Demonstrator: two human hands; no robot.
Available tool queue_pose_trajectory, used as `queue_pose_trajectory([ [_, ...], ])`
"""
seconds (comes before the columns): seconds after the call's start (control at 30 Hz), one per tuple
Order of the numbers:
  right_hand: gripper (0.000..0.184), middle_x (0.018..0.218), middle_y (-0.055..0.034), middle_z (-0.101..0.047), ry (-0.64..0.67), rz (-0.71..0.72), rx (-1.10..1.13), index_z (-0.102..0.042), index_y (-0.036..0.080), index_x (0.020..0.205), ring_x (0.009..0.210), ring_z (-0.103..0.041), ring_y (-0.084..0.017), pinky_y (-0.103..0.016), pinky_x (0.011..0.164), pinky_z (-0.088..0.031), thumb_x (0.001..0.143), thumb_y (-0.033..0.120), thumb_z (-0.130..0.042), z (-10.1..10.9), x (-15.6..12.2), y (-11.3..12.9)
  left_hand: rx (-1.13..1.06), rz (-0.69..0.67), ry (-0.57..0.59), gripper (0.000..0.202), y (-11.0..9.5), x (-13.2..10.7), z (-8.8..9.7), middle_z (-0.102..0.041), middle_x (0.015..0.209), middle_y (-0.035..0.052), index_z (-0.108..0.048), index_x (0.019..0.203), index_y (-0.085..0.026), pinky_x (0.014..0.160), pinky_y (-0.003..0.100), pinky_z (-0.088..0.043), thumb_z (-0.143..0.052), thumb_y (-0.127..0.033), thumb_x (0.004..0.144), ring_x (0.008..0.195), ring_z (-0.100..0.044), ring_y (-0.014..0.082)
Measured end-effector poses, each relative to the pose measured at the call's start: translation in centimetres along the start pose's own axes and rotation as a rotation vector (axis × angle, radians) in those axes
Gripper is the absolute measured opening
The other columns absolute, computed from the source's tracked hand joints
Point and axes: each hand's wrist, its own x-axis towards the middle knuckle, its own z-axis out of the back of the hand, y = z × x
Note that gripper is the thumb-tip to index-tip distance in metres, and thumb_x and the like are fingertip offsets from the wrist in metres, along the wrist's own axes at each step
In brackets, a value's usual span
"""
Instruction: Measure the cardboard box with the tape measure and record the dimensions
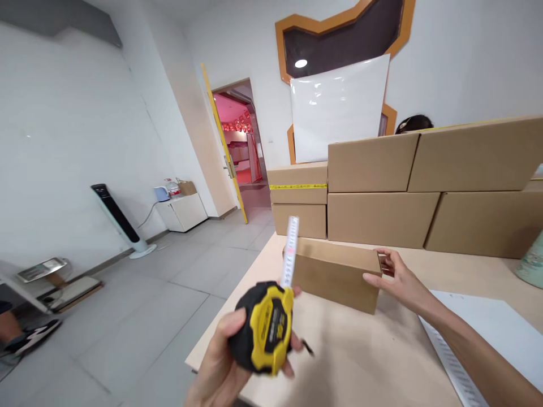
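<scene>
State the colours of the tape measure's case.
Yellow and black; the head view shows the tape measure in the left hand.

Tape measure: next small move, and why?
Likely lay the blade along the top edge of the small box: the left hand holds the tape measure aloft, blade sticking up by the box's left end, while the right hand touches its right end.

Small box (pixel 335 274) on table (pixel 360 362), before stacked boxes (pixel 382 217).
</scene>
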Motion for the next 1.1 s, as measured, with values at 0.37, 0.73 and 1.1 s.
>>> queue_pose_trajectory([
  [0.37, 0.06, 0.133, -0.002, -0.061, 0.138, 0.169, -0.142, -0.068, 0.032, 0.112, 0.126, -0.05, -0.028, -0.044, 0.109, -0.035, 0.095, 0.064, -0.021, 1.7, 2.6, 5.1, -0.138, 0.277, 0.102, 0.048, 2.4, 3.4, -1.0, -0.06, 0.123, 0.0135, -0.061, 0.119, -0.017, 0.061, 0.036, -0.059, -0.048, -0.05, 0.087, 0.085, -0.07, 0.0311],
  [0.73, 0.065, 0.137, -0.0011, -0.058, 0.233, 0.205, -0.304, -0.067, 0.032, 0.12, 0.132, -0.042, -0.028, -0.046, 0.111, -0.028, 0.096, 0.062, -0.015, 0.3, 6.0, 4.3, -0.095, 0.354, 0.056, 0.054, 2.7, 3.3, -1.0, -0.06, 0.122, 0.0133, -0.063, 0.12, -0.016, 0.06, 0.034, -0.058, -0.049, -0.054, 0.085, 0.084, -0.07, 0.0288],
  [1.1, 0.065, 0.132, 0.0003, -0.062, 0.25, 0.211, -0.406, -0.071, 0.035, 0.115, 0.128, -0.045, -0.03, -0.049, 0.108, -0.031, 0.096, 0.061, -0.014, -0.1, 5.7, 5.1, -0.132, 0.324, 0.06, 0.052, 2.7, 3.2, -1.6, -0.058, 0.126, 0.0153, -0.059, 0.123, -0.017, 0.062, 0.036, -0.059, -0.049, -0.053, 0.086, 0.087, -0.07, 0.0313],
])
